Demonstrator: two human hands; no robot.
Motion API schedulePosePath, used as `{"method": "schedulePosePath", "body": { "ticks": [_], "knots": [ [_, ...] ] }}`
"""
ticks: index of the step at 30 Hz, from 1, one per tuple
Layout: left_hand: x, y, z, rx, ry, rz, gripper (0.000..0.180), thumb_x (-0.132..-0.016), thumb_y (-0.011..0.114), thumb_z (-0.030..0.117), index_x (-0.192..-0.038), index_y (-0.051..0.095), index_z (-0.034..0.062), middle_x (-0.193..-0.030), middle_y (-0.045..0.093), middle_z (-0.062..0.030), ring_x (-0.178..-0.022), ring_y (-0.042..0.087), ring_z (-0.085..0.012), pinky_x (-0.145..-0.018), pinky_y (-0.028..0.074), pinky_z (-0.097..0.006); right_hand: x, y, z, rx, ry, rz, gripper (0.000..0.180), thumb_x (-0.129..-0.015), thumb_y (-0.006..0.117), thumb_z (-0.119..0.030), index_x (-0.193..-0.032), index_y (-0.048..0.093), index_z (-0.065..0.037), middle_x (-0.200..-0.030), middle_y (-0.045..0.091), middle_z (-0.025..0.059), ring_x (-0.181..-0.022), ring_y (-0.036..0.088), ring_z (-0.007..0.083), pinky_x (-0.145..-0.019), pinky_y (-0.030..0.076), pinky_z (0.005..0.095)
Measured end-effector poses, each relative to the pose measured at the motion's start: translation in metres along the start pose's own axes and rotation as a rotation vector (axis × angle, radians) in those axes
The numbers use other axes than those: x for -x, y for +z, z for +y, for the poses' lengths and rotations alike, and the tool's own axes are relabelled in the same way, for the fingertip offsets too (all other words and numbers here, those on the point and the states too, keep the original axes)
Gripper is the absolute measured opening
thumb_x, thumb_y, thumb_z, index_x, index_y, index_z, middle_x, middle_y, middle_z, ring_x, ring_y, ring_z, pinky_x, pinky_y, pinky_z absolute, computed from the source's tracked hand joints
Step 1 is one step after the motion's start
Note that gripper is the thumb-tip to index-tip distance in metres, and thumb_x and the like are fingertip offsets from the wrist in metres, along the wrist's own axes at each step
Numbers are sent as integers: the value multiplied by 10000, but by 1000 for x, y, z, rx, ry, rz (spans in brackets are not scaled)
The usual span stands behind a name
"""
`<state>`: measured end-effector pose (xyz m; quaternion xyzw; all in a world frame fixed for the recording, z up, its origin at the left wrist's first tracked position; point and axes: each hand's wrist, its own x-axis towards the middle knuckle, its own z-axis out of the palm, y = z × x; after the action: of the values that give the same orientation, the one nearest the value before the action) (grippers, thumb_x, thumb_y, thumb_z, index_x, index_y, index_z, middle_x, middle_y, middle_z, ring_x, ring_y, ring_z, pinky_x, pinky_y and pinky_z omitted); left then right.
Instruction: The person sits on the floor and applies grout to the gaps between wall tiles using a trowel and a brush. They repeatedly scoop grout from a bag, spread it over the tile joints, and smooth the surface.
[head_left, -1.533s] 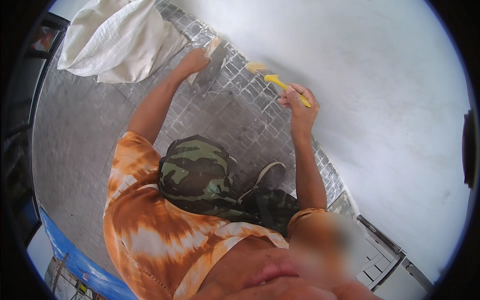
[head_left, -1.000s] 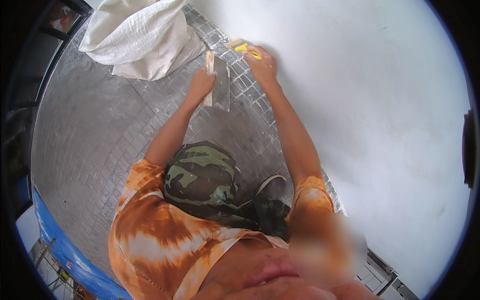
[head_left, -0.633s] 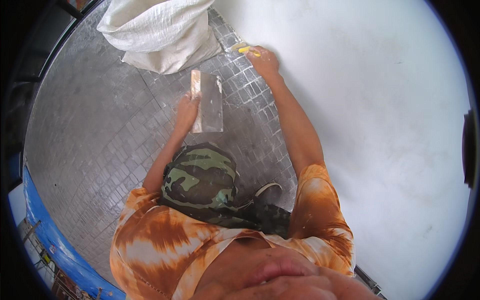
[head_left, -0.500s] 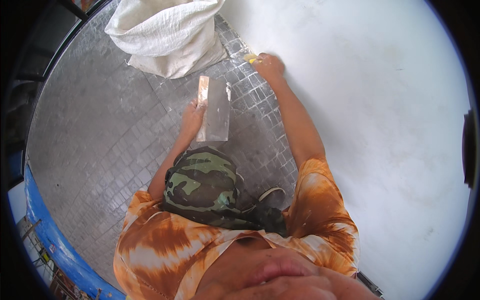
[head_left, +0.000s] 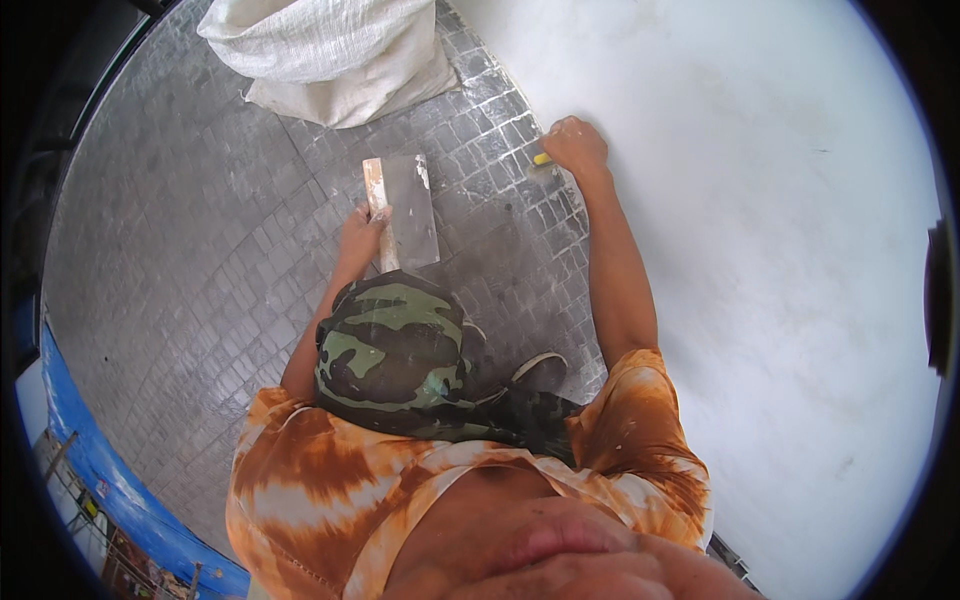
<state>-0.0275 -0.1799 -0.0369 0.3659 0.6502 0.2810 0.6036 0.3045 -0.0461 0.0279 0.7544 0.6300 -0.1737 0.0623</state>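
My left hand (head_left: pixel 360 240) is closed around the wooden edge of a wide putty blade (head_left: pixel 412 212). This rectangular grey blade carries white smears at its far corner and is held over the paving, beyond my camouflage-covered knee. Out to the right, my right hand (head_left: pixel 577 146) is closed on a small putty knife (head_left: pixel 542 159). Only a bit of its yellow handle and a blurred, pale blade show below the fist. That hand is beside the foot of the white wall (head_left: pixel 750 250), where the wall meets the paving; whether the knife touches either cannot be told.
A white woven sack (head_left: pixel 340 70) stands open at the far left of the wall edge. Grey block paving (head_left: pixel 190 270) spreads to the left, whitened along the wall. A blue sheet or barrier (head_left: pixel 100 440) runs along the lower left.
My right hand has come nearer along the wall's foot with the putty knife, its fist turning. The wide blade and my left hand sit slightly farther left. The whole view has shifted a little.
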Motion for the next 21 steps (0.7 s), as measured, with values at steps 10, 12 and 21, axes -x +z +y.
{"method": "schedulePosePath", "body": {
  "ticks": [10, 12, 21],
  "knots": [
    [-6, -4, 0, 34, 62, 44, 302, -957, 634, 218, -1146, 636, -17, -869, 682, -72, -667, 604, -128, -565, 472, -300, 23, 13, -9, 22, -61, -8, 338, -829, 595, -395, -1059, 756, -206, -1004, 733, 119, -953, 686, 339, -837, 537, 436],
    [-11, -10, -3, 39, 84, 38, 294, -955, 637, 219, -1133, 639, -15, -856, 681, -69, -665, 609, -126, -559, 480, -303, 22, 12, -8, -184, -56, 174, 345, -825, 590, -397, -1059, 758, -207, -1007, 734, 118, -963, 686, 332, -840, 538, 436],
    [-3, -21, 20, 53, -43, 48, 293, -943, 645, 194, -1131, 647, -31, -862, 680, -57, -689, 604, -122, -610, 472, -299, 76, 35, -35, -323, -271, 95, 323, -803, 577, -331, -1041, 754, -204, -969, 733, 126, -886, 698, 329, -785, 552, 438]
  ]
}}
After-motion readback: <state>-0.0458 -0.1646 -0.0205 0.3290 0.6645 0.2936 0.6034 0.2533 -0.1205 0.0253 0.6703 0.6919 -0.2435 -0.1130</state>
